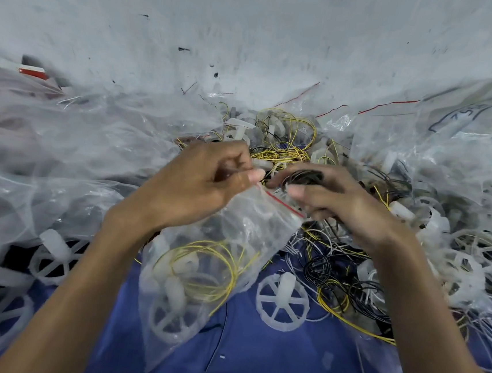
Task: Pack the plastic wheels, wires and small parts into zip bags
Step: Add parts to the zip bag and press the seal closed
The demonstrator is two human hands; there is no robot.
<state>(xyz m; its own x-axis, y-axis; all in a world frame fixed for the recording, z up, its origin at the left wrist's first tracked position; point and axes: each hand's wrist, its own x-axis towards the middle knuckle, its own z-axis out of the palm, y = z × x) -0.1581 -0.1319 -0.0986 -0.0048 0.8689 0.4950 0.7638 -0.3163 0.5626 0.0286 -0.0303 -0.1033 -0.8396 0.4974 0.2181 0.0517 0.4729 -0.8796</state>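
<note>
One zip bag (235, 224) hangs in the middle of the frame. Inside it I can see one yellow wire coil (200, 269) and one white wheel (170, 320). Two hands are in view. The left hand (203, 182) comes from the lower left, and its thumb and forefinger pinch the left corner of the bag's red-striped mouth. The right hand (345, 202) comes from the lower right, with its fingers curled around one black wire coil (304, 177) just beside the mouth. One loose wheel (283, 301) lies on the blue cloth (252, 361) below. The piles at both sides are too tangled to count.
</note>
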